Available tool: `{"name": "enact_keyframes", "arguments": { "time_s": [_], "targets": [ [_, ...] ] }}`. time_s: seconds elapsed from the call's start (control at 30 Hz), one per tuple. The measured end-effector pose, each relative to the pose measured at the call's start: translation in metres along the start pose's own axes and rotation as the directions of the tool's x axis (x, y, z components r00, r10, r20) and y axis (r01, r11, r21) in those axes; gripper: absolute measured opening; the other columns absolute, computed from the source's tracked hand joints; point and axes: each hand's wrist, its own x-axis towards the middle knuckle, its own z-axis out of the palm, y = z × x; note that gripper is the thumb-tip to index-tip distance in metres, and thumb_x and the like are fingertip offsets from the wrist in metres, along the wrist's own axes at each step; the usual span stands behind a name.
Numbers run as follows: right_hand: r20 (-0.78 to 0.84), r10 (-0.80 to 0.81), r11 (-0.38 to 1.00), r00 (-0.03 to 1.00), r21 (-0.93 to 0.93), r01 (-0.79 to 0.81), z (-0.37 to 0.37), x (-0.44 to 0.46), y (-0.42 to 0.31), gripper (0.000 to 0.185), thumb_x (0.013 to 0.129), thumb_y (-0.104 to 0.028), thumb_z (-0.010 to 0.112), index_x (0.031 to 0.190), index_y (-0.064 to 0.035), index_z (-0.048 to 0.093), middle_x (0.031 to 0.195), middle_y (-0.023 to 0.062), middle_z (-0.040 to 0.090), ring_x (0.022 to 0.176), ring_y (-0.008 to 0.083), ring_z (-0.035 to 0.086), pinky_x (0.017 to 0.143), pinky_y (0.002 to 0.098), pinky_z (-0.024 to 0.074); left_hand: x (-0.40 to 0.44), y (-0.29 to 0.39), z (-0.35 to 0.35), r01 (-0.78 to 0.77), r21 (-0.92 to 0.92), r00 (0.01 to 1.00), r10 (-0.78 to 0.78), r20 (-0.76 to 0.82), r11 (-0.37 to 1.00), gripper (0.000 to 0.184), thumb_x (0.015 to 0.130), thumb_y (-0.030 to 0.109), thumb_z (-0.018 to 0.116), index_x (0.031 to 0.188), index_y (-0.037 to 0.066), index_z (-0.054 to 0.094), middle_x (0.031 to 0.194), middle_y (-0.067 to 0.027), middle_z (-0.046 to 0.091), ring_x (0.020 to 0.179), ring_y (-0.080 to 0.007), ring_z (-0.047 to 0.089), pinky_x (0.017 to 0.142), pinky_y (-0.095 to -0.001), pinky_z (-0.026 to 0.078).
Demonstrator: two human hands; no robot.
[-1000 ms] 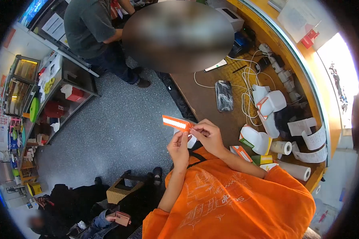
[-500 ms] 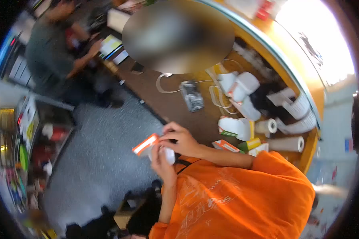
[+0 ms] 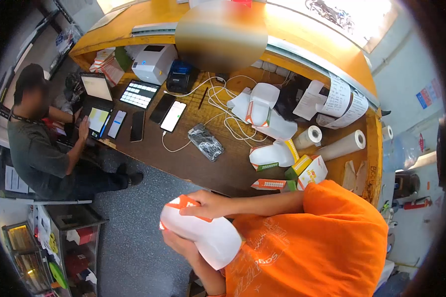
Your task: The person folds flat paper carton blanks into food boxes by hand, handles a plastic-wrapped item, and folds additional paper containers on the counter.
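Observation:
A white paper food carton (image 3: 208,232) with orange trim is held in front of my orange shirt (image 3: 312,242). My right hand (image 3: 205,204) grips its orange upper edge, the thumb lying across the trim. Below it, my left hand (image 3: 181,246) closes around the carton's lower side, and part of its fingers is hidden behind the paper. The carton's wide, curved white face is turned up toward me.
On the brown desk (image 3: 153,157) lie similar cartons (image 3: 277,153), white paper rolls (image 3: 343,143), a plastic-wrapped item (image 3: 205,142), a lit phone (image 3: 173,116), cables and a label printer (image 3: 153,63). Another person (image 3: 39,143) sits at the left by a laptop (image 3: 96,89).
The carton has turned from a narrow, edge-on view to show its broad white face, and my hands have shifted around it. My view has swung, bringing more of the desk into sight.

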Motion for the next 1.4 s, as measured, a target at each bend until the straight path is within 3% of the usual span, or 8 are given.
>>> {"name": "enact_keyframes", "arguments": {
  "time_s": [0.1,0.23,0.4,0.6,0.8,1.03,1.3,1.4],
  "targets": [
    [-0.076,-0.059,0.983,0.995,-0.176,0.045,0.002,0.001,0.01,0.048,0.096,-0.047,0.056,0.097,-0.0007,0.067,0.074,0.0085,0.066,0.071,0.0162,0.062,0.061,0.0354,0.0496,0.006,0.035,0.045,-0.15,0.032,0.863,0.147,-0.484,0.988,0.043,0.101,0.037,0.052,0.102,-0.005,0.06,0.096,-0.0159,0.065,0.083,-0.0178,0.064,0.067,-0.0327,0.054],
    [-0.001,-0.096,0.915,0.995,-0.394,0.088,-0.012,-0.003,0.026,0.046,0.096,-0.042,0.056,0.091,0.0016,0.067,0.072,0.0169,0.066,0.063,0.0284,0.064,0.059,0.0405,0.0488,0.011,0.013,0.05,-0.081,-0.02,0.896,0.064,-0.44,0.997,0.042,0.101,0.034,0.052,0.112,-0.006,0.057,0.101,-0.0176,0.065,0.084,-0.0182,0.064,0.068,-0.031,0.053],
    [-0.245,-0.533,0.788,0.81,-0.491,0.371,-0.029,-0.004,0.031,0.027,0.093,-0.026,0.065,0.09,0.0008,0.068,0.067,0.0197,0.062,0.057,0.0316,0.063,0.053,0.039,0.0477,0.006,-0.03,0.052,0.51,-0.406,0.86,-0.449,0.24,0.759,0.084,0.098,0.064,0.036,0.151,0.001,0.021,0.145,-0.0206,0.041,0.133,-0.0317,0.044,0.109,-0.0431,0.039],
    [-0.177,-0.051,0.933,0.983,-0.359,-0.017,-0.069,-0.015,0.028,0.033,0.098,-0.033,0.057,0.1,-0.0016,0.068,0.081,0.0156,0.07,0.071,0.0247,0.067,0.065,0.0373,0.0517,0.018,-0.043,0.043,0.413,-0.024,0.886,-0.395,0.244,0.91,0.069,0.102,0.05,0.037,0.147,-0.002,0.029,0.138,-0.0216,0.047,0.124,-0.0321,0.052,0.102,-0.0424,0.043],
    [-0.373,-0.129,0.3,0.919,-0.898,-0.322,-0.224,-0.073,0.088,0.011,0.081,-0.015,0.065,0.09,-0.0088,0.069,0.086,0.018,0.068,0.084,0.0368,0.066,0.072,0.0476,0.0524,0.017,-0.025,0.045,0.364,-0.557,0.895,-0.445,-0.011,0.746,0.069,0.102,0.054,0.03,0.151,0.006,0.026,0.145,-0.017,0.043,0.13,-0.032,0.047,0.108,-0.0436,0.04],
    [-0.475,0.052,-0.135,0.879,-0.875,-0.465,-0.253,-0.091,0.172,0.02,0.088,-0.006,0.051,0.097,-0.0009,0.068,0.099,0.0185,0.068,0.105,0.0346,0.065,0.084,0.0443,0.0535,0.013,-0.044,0.026,0.46,-0.489,0.857,-0.515,0.027,0.741,0.071,0.101,0.057,0.032,0.151,0.007,0.027,0.147,-0.0155,0.042,0.133,-0.0315,0.045,0.11,-0.0425,0.038],
    [-0.243,-0.414,0.118,0.877,-0.97,-0.213,-0.215,-0.037,0.077,0.015,0.09,-0.009,0.055,0.097,0.0003,0.065,0.093,0.0204,0.068,0.088,0.0354,0.067,0.078,0.0426,0.0542,0.012,-0.058,0.024,0.45,-0.524,0.864,-0.501,0.05,0.723,0.075,0.1,0.06,0.034,0.15,0.004,0.029,0.148,-0.0161,0.043,0.132,-0.0299,0.046,0.112,-0.0396,0.035],
    [-0.616,-0.206,0.952,0.76,0.054,0.301,-0.191,-0.014,0.072,0.02,0.086,-0.003,0.061,0.105,-0.0003,0.057,0.09,0.0129,0.068,0.085,0.0257,0.067,0.071,0.0346,0.0531,0.012,-0.046,0.036,0.485,-0.476,0.832,-0.554,-0.005,0.733,0.074,0.101,0.058,0.034,0.149,0.002,0.03,0.146,-0.0153,0.045,0.131,-0.0288,0.047,0.111,-0.0391,0.035]
  ]
}}
